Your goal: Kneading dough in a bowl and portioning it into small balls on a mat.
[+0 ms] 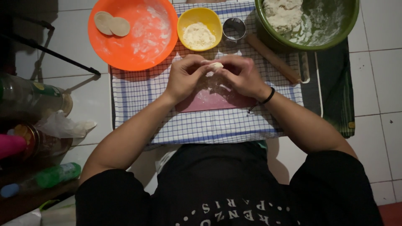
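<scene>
Both hands, left hand (pixel 184 77) and right hand (pixel 240 75), pinching small dough piece (pixel 216 65) over pink board (pixel 213 100), near yellow flour bowl (pixel 199 28).

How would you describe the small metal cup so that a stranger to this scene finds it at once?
Start at the checked cloth on the tiled floor. Along its far edge, look between the yellow bowl of flour and the big green bowl. The metal cup stands there: the only shiny, empty, steel-coloured container.

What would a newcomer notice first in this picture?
First, the left hand and right hand pinching a small dough piece together over a pink board on a checked cloth. Behind them stand an orange plate with two dough discs, a yellow flour bowl and a green bowl.
</scene>
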